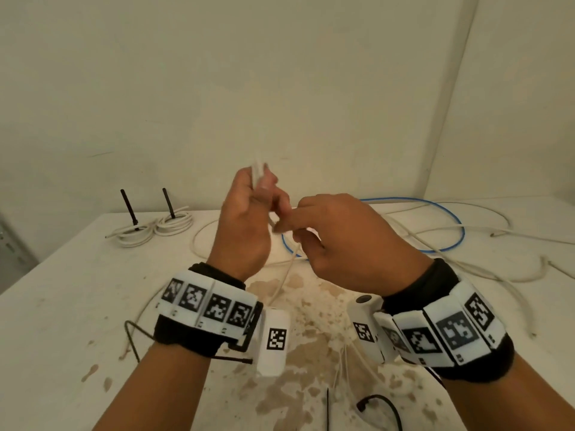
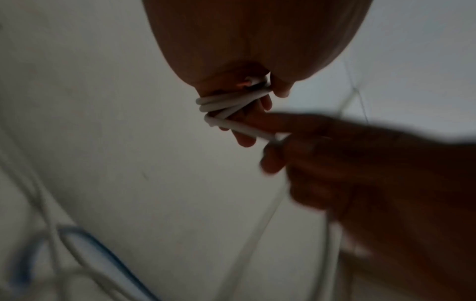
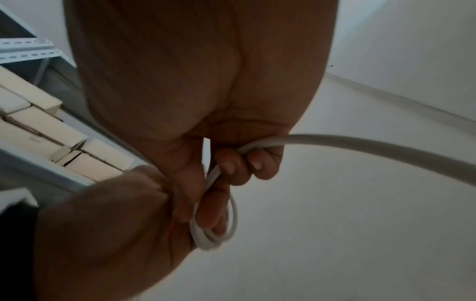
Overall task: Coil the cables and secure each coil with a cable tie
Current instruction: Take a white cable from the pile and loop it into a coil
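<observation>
My left hand (image 1: 264,188) is raised above the table and grips a small coil of white cable (image 2: 224,103) looped round its fingers. Just to its right, my right hand (image 1: 298,228) pinches the same cable (image 3: 360,146) where it leaves the coil. The right wrist view shows the loops (image 3: 213,234) in the left hand (image 3: 206,215), with the right fingers (image 3: 244,165) curled over the strand. The free length (image 1: 284,281) hangs down to the table. Loose black cable ties (image 1: 381,405) lie at the front edge.
Two white coils (image 1: 155,231) bound with upright black ties (image 1: 127,206) sit at the back left. A blue cable (image 1: 452,231) and more loose white cable (image 1: 497,269) sprawl over the right of the stained white table (image 1: 77,306). Walls close the back and right.
</observation>
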